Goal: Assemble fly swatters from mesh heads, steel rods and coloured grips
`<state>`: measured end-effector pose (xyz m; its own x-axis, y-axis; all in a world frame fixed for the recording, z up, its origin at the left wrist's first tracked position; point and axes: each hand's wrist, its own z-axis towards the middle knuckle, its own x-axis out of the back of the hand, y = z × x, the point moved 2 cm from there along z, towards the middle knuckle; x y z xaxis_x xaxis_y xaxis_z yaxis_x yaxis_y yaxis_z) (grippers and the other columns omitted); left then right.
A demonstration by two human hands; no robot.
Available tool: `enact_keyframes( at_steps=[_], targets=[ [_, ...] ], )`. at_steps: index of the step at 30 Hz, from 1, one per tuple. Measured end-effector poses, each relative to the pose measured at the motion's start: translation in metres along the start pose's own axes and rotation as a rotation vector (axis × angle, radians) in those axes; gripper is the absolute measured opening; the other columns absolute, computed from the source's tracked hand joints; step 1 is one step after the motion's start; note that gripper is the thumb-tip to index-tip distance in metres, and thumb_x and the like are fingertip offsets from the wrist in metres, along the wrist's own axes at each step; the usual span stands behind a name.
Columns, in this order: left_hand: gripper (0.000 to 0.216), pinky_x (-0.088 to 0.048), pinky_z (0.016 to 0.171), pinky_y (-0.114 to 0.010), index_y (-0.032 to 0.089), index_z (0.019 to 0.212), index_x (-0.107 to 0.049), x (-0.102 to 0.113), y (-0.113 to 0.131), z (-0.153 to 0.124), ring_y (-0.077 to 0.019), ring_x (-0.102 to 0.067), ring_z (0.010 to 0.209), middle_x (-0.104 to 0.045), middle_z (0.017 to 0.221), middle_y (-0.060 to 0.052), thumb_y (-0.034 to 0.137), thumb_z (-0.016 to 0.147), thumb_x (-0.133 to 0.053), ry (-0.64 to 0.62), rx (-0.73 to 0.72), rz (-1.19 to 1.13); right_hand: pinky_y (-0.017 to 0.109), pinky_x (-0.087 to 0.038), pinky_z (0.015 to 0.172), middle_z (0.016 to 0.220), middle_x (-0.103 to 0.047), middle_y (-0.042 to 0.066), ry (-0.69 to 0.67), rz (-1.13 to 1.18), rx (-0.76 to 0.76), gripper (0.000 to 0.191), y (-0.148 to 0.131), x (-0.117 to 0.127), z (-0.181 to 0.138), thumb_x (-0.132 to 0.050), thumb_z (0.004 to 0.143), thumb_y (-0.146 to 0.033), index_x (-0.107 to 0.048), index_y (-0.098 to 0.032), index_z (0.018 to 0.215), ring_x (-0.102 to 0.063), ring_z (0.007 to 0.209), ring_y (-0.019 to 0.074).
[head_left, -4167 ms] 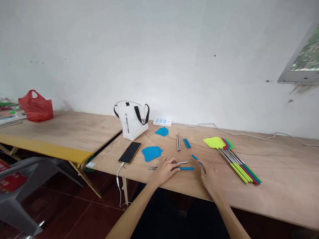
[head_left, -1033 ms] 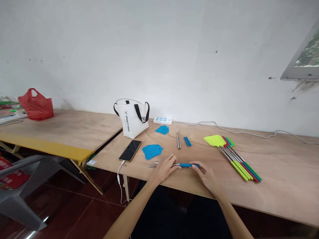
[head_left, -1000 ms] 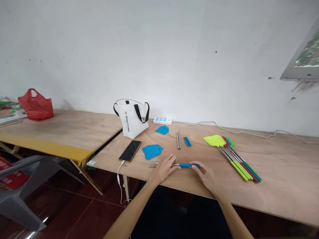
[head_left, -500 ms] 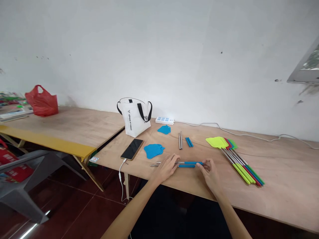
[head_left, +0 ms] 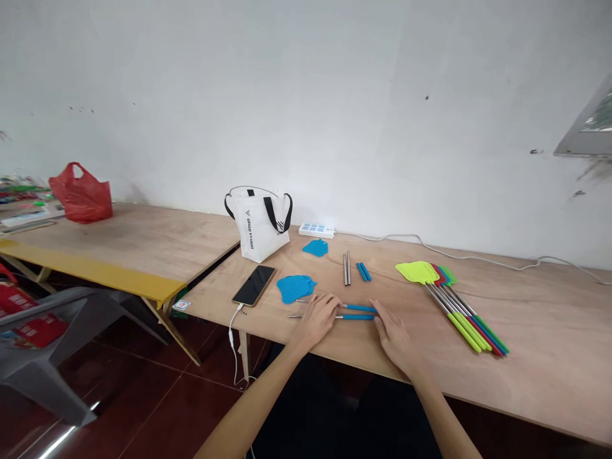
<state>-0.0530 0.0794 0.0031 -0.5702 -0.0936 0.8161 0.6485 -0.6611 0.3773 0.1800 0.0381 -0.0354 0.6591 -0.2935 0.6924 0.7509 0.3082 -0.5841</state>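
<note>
Here, the left hand arches over two blue-handled rods on the desk, its grip hidden; the right hand, fingers extended, meets their ends. Blue swatter heads lie just beyond.

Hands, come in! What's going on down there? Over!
Left hand over two rods. Right hand at their blue ends. Maybe in the way: blue heads, close by the rod tips.

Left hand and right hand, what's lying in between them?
Two blue handles on metal rods lie between the left hand and right hand, seen in the head view.
</note>
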Motion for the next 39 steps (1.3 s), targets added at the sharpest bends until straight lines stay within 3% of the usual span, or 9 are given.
enact_keyframes(
  at_steps=[5,9,13,17,21,33,39],
  targets=[
    [0.019,-0.040,0.094,-0.036,0.023,0.102,-0.058,-0.003,-0.003,-0.001,-0.0204,-0.061,0.104,-0.069,0.106,-0.001,0.014,0.103,-0.042,-0.014,0.020,0.016,0.055,-0.035,0.116,0.154,-0.050,0.009,-0.061,-0.210,0.100,0.052,-0.010,-0.006,-0.002,-0.043,0.099,-0.053,-0.049,-0.034,0.147,-0.045,0.142,0.0284],
    [0.018,-0.040,0.095,-0.036,0.023,0.105,-0.057,-0.004,-0.003,-0.001,-0.0209,-0.061,0.105,-0.068,0.108,-0.002,0.017,0.105,-0.040,-0.020,-0.012,0.038,0.054,-0.035,0.115,0.154,-0.049,0.006,-0.092,-0.239,0.137,0.043,-0.016,-0.003,-0.002,-0.040,0.102,-0.048,-0.055,-0.038,0.141,-0.046,0.141,0.0261],
    [0.017,-0.040,0.097,-0.038,0.023,0.107,-0.057,-0.004,-0.002,0.000,-0.0220,-0.060,0.108,-0.068,0.110,-0.004,0.026,0.107,-0.040,-0.028,-0.013,0.034,0.050,-0.039,0.112,0.144,-0.059,0.003,-0.099,-0.161,0.167,0.032,-0.023,0.003,0.000,-0.042,0.102,-0.042,-0.064,-0.035,0.123,-0.054,0.133,0.0240],
    [0.015,-0.040,0.096,-0.038,0.022,0.104,-0.057,-0.003,-0.001,0.001,-0.0219,-0.060,0.107,-0.068,0.110,-0.004,0.033,0.106,-0.046,-0.049,-0.003,-0.005,0.047,-0.045,0.101,0.120,-0.071,0.003,-0.089,-0.122,0.136,0.027,-0.025,0.005,0.002,-0.041,0.101,-0.036,-0.066,-0.034,0.112,-0.062,0.116,0.0253],
    [0.017,-0.039,0.096,-0.038,0.022,0.098,-0.056,-0.001,0.002,0.001,-0.0218,-0.061,0.105,-0.068,0.106,-0.002,0.038,0.104,-0.052,-0.053,0.001,0.005,0.046,-0.047,0.092,0.105,-0.073,0.004,-0.043,-0.101,0.080,0.023,-0.017,0.006,0.003,-0.044,0.098,-0.036,-0.067,-0.032,0.099,-0.065,0.101,0.0266],
    [0.008,-0.033,0.107,-0.044,0.023,0.107,-0.058,-0.005,-0.004,-0.002,-0.0230,-0.058,0.110,-0.065,0.112,-0.003,0.027,0.101,-0.056,-0.006,0.028,0.063,0.052,-0.046,0.095,0.100,-0.074,0.005,0.094,-0.050,-0.017,0.025,0.028,0.029,0.005,-0.050,0.092,-0.046,-0.068,-0.030,0.094,-0.064,0.101,0.0311],
    [0.012,-0.043,0.102,-0.041,0.024,0.111,-0.057,0.000,-0.009,-0.003,-0.0238,-0.057,0.113,-0.061,0.117,-0.005,0.025,0.099,-0.056,-0.025,0.072,-0.072,0.050,-0.047,0.095,0.103,-0.073,0.006,0.083,-0.112,0.015,0.028,0.030,0.027,0.003,-0.045,0.095,-0.046,-0.066,-0.028,0.097,-0.064,0.102,0.0299]
  ],
)
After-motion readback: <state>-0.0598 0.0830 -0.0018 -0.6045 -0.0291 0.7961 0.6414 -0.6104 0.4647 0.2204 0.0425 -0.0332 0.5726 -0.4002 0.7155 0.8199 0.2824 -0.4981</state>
